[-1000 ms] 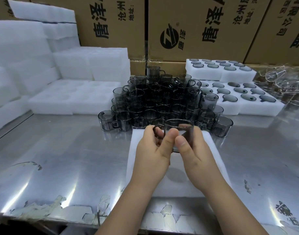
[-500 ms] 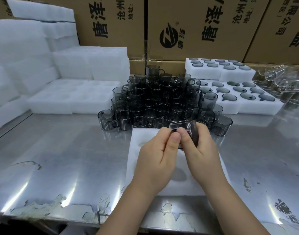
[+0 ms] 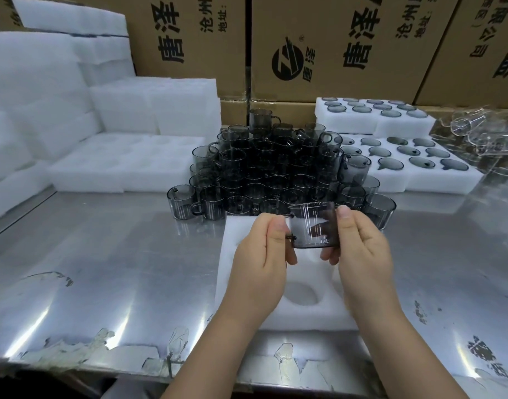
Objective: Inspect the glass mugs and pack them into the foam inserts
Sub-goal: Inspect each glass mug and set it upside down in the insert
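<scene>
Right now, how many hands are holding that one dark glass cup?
2. The left hand pinches the mug at its handle side, the right hand grips the opposite wall, both above the foam insert. No other hand shows.

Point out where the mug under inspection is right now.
Head view, centre: the smoky mug is held between left hand and right hand above the foam insert, nearer than the mug pile.

Large black characters "唐泽" are printed on the left cardboard carton [image 3: 189, 53], with smaller "沧州" and "地址:" set beside them. The same wording is repeated on the middle carton [image 3: 327, 82], where a round black logo [image 3: 287, 63] is marked "唐泽". Lettering on the right carton [image 3: 448, 76] is cropped and cannot be read with certainty.
</scene>
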